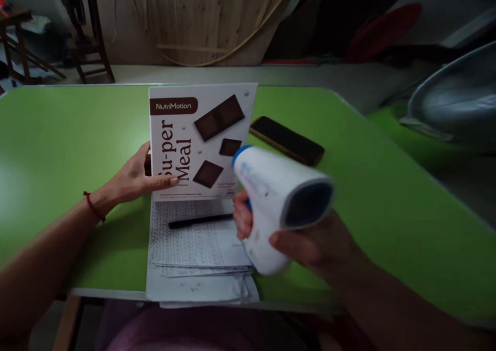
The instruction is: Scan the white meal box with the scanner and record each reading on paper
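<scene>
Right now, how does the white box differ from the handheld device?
The white box is angular; the handheld device is rounded. The left hand holds the box's left edge; the right hand grips the device's handle. The box bears brown printing; the device has a blue rim. Both are mostly white.

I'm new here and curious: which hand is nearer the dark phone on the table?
Right. The right hand, gripping a white gun-shaped device, is on the near side of the phone, apart from it. The left hand is farther off, holding the box by its left edge.
</scene>
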The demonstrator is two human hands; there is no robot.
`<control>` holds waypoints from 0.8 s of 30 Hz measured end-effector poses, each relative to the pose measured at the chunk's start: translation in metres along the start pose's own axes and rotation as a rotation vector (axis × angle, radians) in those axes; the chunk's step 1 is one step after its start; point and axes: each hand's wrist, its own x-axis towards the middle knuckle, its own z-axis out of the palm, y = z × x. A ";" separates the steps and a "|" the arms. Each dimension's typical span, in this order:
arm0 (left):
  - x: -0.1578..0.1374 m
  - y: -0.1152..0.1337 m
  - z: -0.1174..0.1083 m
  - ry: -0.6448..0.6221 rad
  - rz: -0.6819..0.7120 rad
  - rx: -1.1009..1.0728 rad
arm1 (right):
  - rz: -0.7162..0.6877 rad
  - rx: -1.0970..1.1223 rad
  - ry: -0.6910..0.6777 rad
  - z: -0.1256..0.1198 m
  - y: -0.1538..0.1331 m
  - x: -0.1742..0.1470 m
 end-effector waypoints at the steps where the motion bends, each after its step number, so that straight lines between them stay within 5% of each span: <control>1: 0.000 0.000 0.000 0.003 0.000 0.004 | 0.048 0.086 -0.050 0.007 -0.002 -0.002; 9: -0.001 0.002 0.000 0.010 -0.012 0.012 | 0.289 0.365 0.046 0.038 0.006 0.008; 24: -0.001 0.001 0.000 -0.013 -0.002 0.018 | 0.275 0.324 0.017 0.038 0.005 0.013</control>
